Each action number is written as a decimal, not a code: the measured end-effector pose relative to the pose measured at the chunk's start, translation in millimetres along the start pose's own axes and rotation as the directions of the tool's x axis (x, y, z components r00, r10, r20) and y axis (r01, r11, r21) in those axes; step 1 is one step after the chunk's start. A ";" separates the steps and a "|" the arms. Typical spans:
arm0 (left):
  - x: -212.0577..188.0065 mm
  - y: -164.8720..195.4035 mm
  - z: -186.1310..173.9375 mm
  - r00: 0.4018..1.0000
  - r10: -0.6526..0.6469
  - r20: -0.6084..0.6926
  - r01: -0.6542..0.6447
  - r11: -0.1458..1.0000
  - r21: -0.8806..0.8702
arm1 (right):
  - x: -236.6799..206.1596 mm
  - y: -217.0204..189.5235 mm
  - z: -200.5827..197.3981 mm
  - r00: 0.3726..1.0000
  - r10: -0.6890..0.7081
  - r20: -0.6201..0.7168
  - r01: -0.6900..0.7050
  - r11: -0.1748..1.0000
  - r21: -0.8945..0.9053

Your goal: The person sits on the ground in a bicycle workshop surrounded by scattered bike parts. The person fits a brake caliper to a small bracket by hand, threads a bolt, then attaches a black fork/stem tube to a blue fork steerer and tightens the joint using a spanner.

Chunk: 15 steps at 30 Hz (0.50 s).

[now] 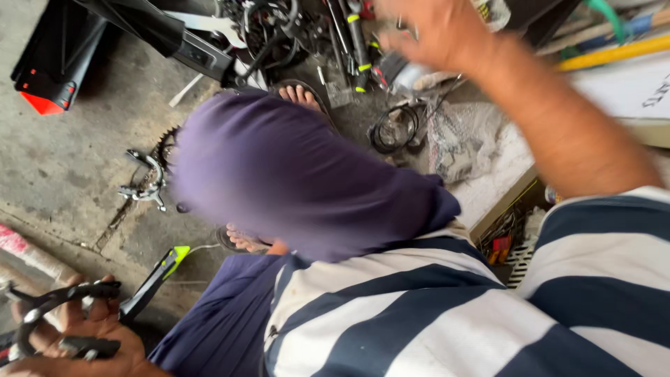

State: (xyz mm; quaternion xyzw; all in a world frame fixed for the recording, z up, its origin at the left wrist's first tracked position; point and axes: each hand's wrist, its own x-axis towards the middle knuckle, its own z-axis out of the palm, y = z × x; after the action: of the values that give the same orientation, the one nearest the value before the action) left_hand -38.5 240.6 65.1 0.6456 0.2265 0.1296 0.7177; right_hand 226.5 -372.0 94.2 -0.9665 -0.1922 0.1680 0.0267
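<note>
Holding item: black bicycle brake caliper (59,318), lower left of the frame, cradled in the left hand (77,342), palm up, fingers curled loosely around its arms. Status, as a judgement: the part is off any bicycle and in hand; nothing shows it being fitted, so the work on it looks unfinished.

Right hand (436,31): raised at the top centre, blurred, fingers spread and holding nothing, hovering above a heap of tools and parts (342,42).

Adjacent: knee in purple cloth (279,174), mid-frame; striped shirt (453,314), lower right.

Floor items: silver brake caliper (143,183) beside a toothed chainring (166,143), centre left; coiled black cable (394,129), upper centre; black-and-red case (52,70), upper left; black tool with a yellow-green tip (157,276), just right of the held caliper; sandalled foot (301,94).
</note>
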 end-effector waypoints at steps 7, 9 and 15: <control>-44.2 -2.8 12.8 0.982 -0.138 -0.131 0.147 0.987 0.060 | -95.8 67.4 192.1 0.990 0.083 0.111 -0.101 0.980 0.172; -51.3 -6.8 16.1 0.975 -0.140 -0.170 0.160 0.981 0.113 | -110.3 75.1 230.9 0.992 0.088 0.092 -0.113 0.944 0.310; -63.0 -27.1 26.4 0.958 -0.146 -0.249 0.206 0.950 0.235 | -114.7 44.9 293.1 0.590 -0.262 0.764 -0.753 0.164 0.638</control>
State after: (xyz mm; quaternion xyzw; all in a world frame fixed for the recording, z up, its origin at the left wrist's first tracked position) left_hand -82.8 183.9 50.0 0.6916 0.3793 0.1075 0.6052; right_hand 44.8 -461.0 -151.0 -0.5726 0.1537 0.6287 0.5032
